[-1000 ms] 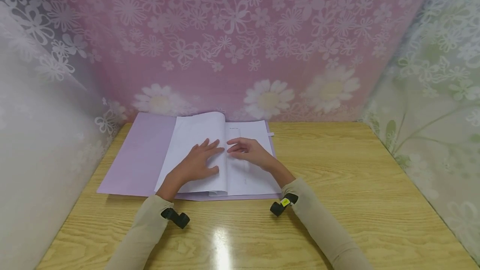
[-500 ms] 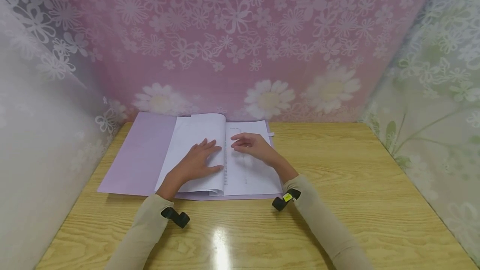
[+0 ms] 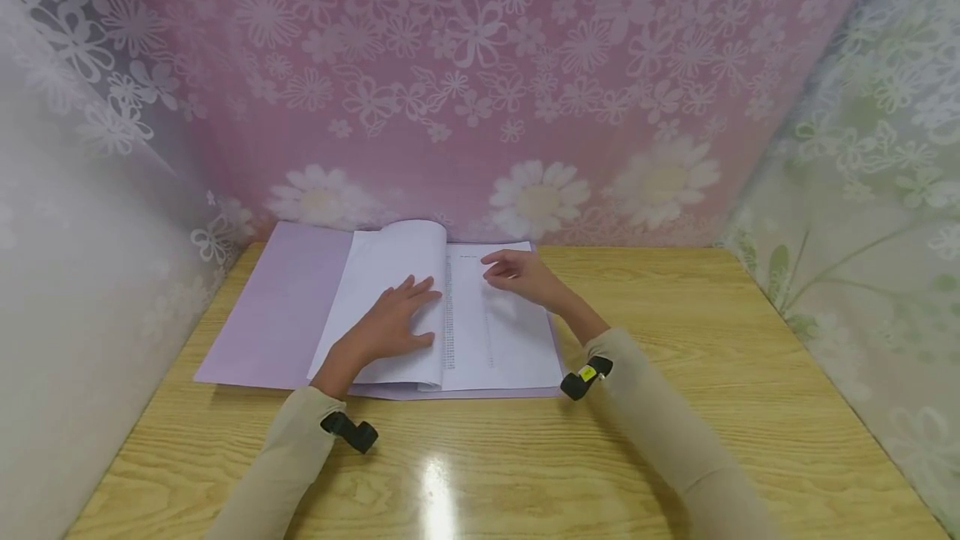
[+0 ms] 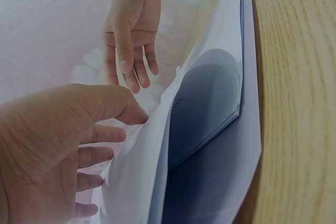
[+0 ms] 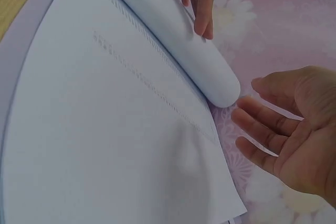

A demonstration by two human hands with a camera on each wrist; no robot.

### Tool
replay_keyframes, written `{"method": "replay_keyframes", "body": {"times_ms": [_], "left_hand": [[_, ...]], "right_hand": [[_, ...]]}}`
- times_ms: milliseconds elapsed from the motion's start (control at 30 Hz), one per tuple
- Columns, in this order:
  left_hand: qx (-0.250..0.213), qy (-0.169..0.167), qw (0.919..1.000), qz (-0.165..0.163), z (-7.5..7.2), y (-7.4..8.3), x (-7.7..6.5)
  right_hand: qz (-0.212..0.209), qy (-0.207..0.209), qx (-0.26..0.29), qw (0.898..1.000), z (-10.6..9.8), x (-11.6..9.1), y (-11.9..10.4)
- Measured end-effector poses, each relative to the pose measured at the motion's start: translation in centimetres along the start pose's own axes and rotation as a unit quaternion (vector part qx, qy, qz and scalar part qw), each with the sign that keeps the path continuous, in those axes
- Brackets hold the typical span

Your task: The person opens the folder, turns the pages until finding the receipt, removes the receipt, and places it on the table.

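Note:
A lilac folder (image 3: 277, 315) lies spread on the table with white paper sheets inside. My left hand (image 3: 393, 322) rests with spread fingers on the turned-over sheets (image 3: 375, 261), whose right edge curls up in a rounded fold. In the left wrist view a curved hollow shows under these sheets (image 4: 142, 177). Over the right-hand printed page (image 3: 517, 340) my right hand (image 3: 525, 277) hovers, fingers loosely bent and holding nothing. That page bears columns of small print, too small to read. The right wrist view shows the right hand (image 5: 294, 129) apart from the paper roll (image 5: 194, 51).
The wooden table (image 3: 675, 357) extends to the right and in front of the folder. A pink flowered curtain (image 3: 480, 90) stands right behind the folder. Pale flowered cloth (image 3: 877, 232) borders the right side. Each wrist wears a black camera (image 3: 348, 432).
My right hand has moved right and away, off the fold of the sheets. The fold has shifted slightly left, baring a column of print. My left hand has stayed nearly in place.

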State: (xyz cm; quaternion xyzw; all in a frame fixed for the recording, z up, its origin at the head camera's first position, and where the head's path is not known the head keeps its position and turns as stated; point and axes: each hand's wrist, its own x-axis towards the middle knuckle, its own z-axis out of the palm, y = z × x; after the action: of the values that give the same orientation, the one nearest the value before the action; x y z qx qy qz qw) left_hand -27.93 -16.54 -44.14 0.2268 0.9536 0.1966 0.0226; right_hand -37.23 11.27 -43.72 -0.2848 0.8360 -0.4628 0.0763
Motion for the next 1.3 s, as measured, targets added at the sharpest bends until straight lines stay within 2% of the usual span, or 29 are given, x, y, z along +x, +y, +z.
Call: {"method": "replay_keyframes", "body": {"times_ms": [367,567,733,1100,1300], "left_hand": [[-0.004,-0.014,0.9999,0.0,-0.4,0.1,-0.3],[-0.005,-0.025,0.9996,-0.01,-0.6,0.1,-0.4],[-0.004,-0.035,0.9993,-0.014,-0.7,0.0,-0.5],[-0.003,-0.058,0.998,-0.026,-0.9,-0.6,-0.5],[-0.01,-0.07,0.997,-0.03,-0.9,-0.8,-0.6]], "right_hand": [[-0.009,0.044,-0.073,0.996,-2.8,0.3,2.3],[-0.007,0.057,-0.089,0.994,-3.4,0.2,3.7],[0.014,0.068,-0.084,0.994,-3.7,0.2,4.4],[0.073,0.078,-0.106,0.989,-3.8,0.9,5.8],[0.092,0.075,-0.128,0.985,-3.7,1.5,6.5]]}}
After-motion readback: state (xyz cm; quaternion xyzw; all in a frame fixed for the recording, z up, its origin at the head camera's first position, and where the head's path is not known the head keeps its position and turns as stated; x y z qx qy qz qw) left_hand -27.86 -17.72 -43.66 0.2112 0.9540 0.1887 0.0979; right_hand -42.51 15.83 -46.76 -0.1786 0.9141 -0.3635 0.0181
